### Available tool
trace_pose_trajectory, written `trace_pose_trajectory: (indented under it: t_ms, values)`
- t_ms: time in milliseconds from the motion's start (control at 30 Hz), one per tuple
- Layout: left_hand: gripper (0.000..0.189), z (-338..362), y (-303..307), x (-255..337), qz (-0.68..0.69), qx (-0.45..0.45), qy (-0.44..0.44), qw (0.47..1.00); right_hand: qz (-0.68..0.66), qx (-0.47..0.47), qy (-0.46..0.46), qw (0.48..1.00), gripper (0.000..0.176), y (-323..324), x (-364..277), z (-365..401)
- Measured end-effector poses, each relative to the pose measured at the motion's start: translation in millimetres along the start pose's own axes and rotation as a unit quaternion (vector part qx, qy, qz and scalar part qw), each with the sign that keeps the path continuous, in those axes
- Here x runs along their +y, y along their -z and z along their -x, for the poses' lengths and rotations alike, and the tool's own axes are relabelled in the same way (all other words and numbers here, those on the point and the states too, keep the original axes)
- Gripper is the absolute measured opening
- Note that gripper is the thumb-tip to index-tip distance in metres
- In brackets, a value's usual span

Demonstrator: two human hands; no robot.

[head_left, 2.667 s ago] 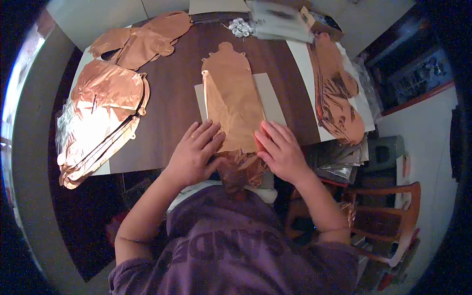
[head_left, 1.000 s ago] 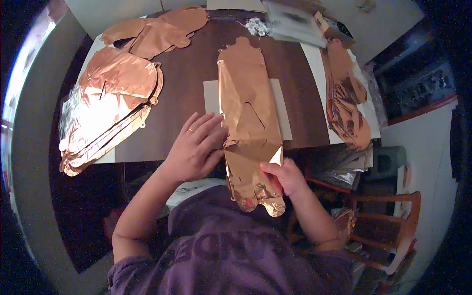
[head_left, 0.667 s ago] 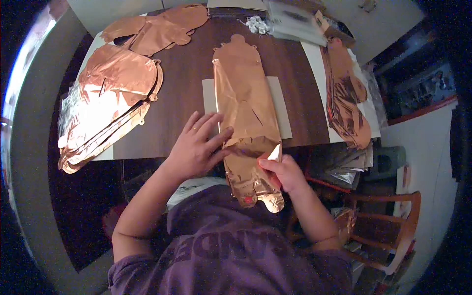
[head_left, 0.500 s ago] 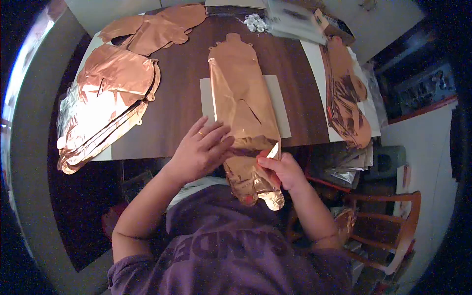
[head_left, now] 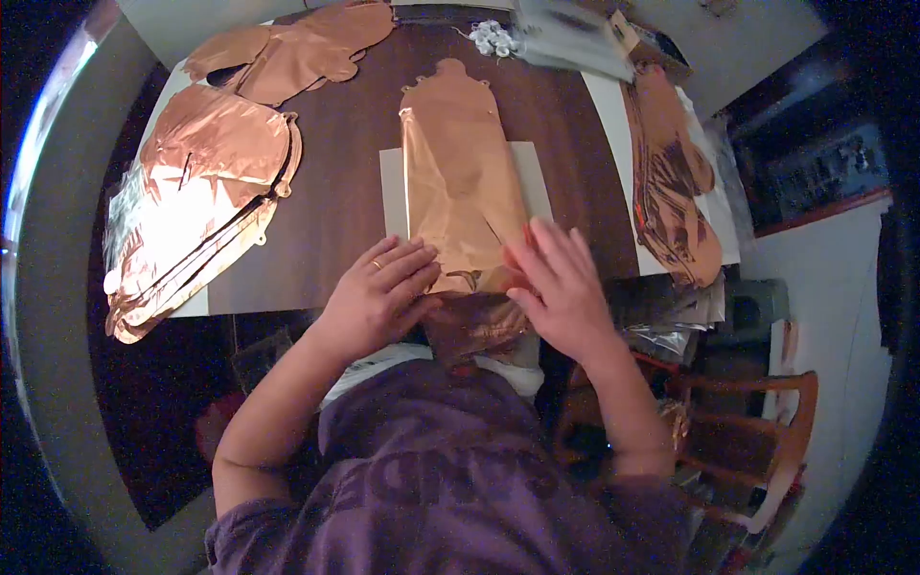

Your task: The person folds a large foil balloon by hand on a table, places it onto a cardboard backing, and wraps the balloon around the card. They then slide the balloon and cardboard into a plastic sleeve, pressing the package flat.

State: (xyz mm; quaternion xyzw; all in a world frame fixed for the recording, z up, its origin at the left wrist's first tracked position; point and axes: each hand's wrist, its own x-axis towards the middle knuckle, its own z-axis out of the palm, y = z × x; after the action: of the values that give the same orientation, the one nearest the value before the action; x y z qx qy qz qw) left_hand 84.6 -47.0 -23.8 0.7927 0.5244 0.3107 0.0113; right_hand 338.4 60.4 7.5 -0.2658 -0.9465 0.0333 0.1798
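A long, flat rose-gold foil balloon (head_left: 460,163) lies lengthwise in front of me, on top of a pale sheet (head_left: 539,182). Its near end droops over the table's front edge toward my lap. My left hand (head_left: 383,287), with a ring on one finger, rests with extended fingers at the balloon's left edge. On the opposite edge, my right hand (head_left: 565,287) has its fingers spread, slightly blurred, touching or just above the foil. Neither hand grips anything visible. A short diagonal line, crease or slit, shows in the foil near my right fingertips.
Stacked flat foil balloons lie on the left (head_left: 206,192), at the far left (head_left: 297,53) and on the right (head_left: 676,182) of the dark wooden table (head_left: 331,192). Small white rolls (head_left: 492,38) and a clear plastic bag (head_left: 570,38) are at the back. A wooden chair (head_left: 747,422) stands right.
My right hand has left its pinch on the balloon's near end and moved up, fingers spreading over the right edge. The near end hangs lower. My left hand has lowered slightly onto the left edge.
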Motion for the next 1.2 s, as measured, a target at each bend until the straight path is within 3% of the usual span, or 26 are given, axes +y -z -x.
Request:
trace_pose_trajectory:
  t_ms: [33,167,567,1200]
  values:
    - [0.041,1.0,0.1,-0.3,0.004,-0.001,0.004,1.0,0.004,-0.03,0.011,0.999,0.057,-14.4,3.7,3.4]
    - [0.044,6.7,0.8,5.1,0.007,-0.007,0.033,0.999,0.017,-0.004,0.005,1.0,0.055,-26.0,-1.7,19.4]
    - [0.047,18.3,-3.8,6.0,-0.051,0.02,-0.005,0.998,0.048,0.042,0.004,0.998,0.048,-32.6,-1.7,25.8]
    - [0.036,28.6,-8.3,0.8,-0.11,0.051,-0.065,0.991,0.103,0.137,0.03,0.985,0.032,-48.8,-0.8,36.8]
